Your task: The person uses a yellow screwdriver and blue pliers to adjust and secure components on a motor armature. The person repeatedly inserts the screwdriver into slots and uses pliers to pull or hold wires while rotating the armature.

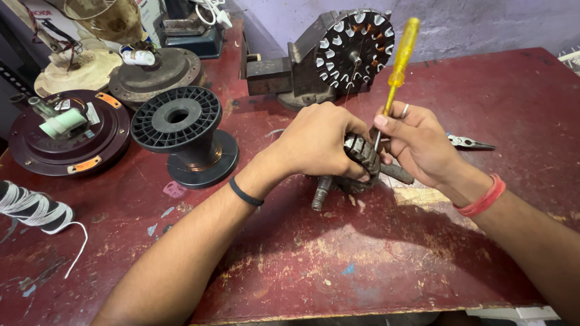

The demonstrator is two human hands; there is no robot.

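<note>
My left hand grips a dark metal stator core with a steel shaft sticking out below it, held just above the worn red table. My right hand holds a screwdriver with a yellow transparent handle, its blade pointing down into the core's slots. A black band circles my left wrist, and a red band my right wrist.
A bench vise clamps a wound stator at the back. A black empty spool stands left, beside brown fan motor housings. Pliers lie right of my hand. A thread-wrapped bobbin lies at the left edge.
</note>
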